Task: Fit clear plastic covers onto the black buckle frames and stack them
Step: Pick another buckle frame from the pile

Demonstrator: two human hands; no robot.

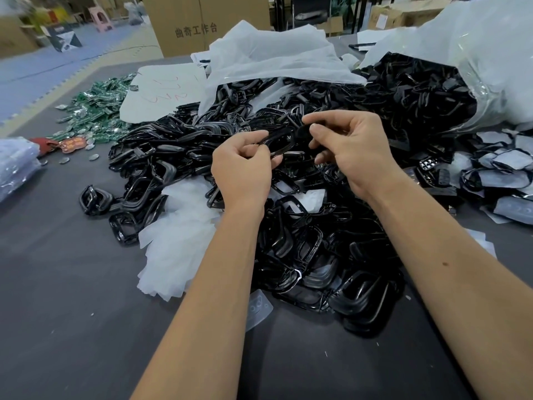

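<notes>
No sleeves anywhere in shot, both forearms are bare right down to the bottom of the picture. No gloves, no watch, no rings or bands that I can spot on the left hand [242,171] or the right hand [350,148]. Nails look trimmed short. One small dark mole-type spot sits on the right forearm [445,264], about midway along it.

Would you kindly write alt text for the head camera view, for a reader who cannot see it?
Two bare hands, left hand and right hand, hold one black buckle frame between them above a large heap of black frames on a dark table. White plastic sheets lie beside the heap.
</notes>
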